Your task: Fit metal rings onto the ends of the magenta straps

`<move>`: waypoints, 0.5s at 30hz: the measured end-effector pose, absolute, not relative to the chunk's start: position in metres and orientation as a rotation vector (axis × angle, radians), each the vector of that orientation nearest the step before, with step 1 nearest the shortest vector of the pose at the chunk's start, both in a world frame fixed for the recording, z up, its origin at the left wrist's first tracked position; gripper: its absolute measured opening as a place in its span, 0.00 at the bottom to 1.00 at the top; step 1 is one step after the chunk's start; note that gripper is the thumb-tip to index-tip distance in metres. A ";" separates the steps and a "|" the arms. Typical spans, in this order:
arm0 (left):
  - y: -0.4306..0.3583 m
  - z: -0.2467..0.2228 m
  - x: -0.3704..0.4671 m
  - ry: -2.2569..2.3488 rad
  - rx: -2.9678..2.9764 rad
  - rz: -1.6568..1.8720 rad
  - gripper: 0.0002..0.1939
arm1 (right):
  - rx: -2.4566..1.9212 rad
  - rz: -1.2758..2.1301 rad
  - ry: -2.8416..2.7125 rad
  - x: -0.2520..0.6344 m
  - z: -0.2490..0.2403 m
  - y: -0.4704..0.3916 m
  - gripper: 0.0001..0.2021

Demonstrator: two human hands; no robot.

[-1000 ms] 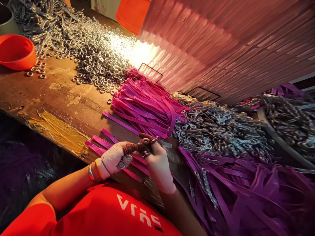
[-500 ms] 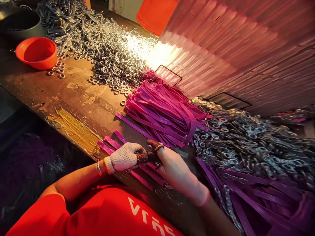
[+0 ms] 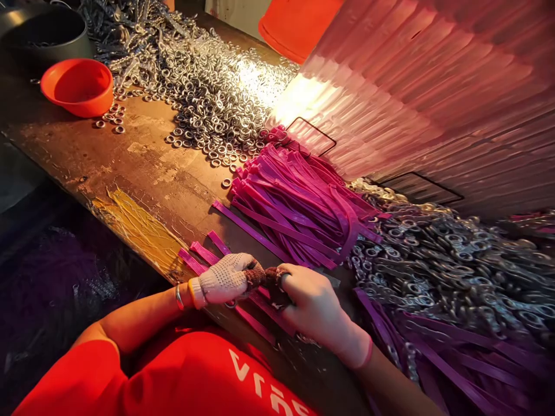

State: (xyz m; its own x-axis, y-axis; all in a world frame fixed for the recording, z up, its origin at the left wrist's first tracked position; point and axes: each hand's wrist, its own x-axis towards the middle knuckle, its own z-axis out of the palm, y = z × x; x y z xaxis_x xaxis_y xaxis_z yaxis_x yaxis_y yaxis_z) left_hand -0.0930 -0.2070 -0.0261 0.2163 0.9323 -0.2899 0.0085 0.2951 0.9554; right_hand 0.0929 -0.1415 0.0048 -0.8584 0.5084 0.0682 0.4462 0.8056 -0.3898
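My left hand [image 3: 229, 278], in a dotted white glove with dark brown fingertips, is closed above several purple straps [image 3: 203, 254] at the table's front edge. Fingertip to fingertip with it, my right hand [image 3: 310, 294] in a pale glove is closed too. What the fingers pinch is hidden by the gloves and too small to name. A metal ring [image 3: 230, 303] shows just under my left hand. Beyond the hands lies a thick bundle of magenta straps [image 3: 290, 202], with one single strap [image 3: 247, 228] lying apart along its near side.
Loose metal rings [image 3: 217, 104] are heaped at the back, beside an orange bowl [image 3: 78, 89] and a dark pot [image 3: 47, 34]. Metal links [image 3: 451, 254] and more purple straps [image 3: 468, 352] lie at right. A corrugated sheet [image 3: 416, 86] slants over the far side.
My right hand's fingers have curled in further and turned against the left fingertips. My left hand keeps its grip. The whole view has shifted slightly, so the table appears further right.
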 end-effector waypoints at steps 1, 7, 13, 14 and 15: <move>-0.208 -0.027 -0.094 1.127 0.991 0.863 0.14 | -0.822 0.697 -2.823 0.091 0.005 -0.143 0.12; -0.208 -0.032 -0.105 0.854 0.385 1.076 0.12 | -1.194 0.811 -2.851 0.069 0.001 -0.130 0.14; -0.202 -0.024 -0.147 0.520 -0.360 1.533 0.10 | -1.301 0.357 -2.898 -0.004 -0.027 -0.108 0.11; -0.203 -0.024 -0.151 0.533 -0.385 1.577 0.11 | -1.348 0.286 -2.932 -0.014 -0.032 -0.108 0.12; -0.204 -0.025 -0.154 0.555 -0.391 1.588 0.11 | -1.398 0.238 -2.939 -0.021 -0.037 -0.108 0.11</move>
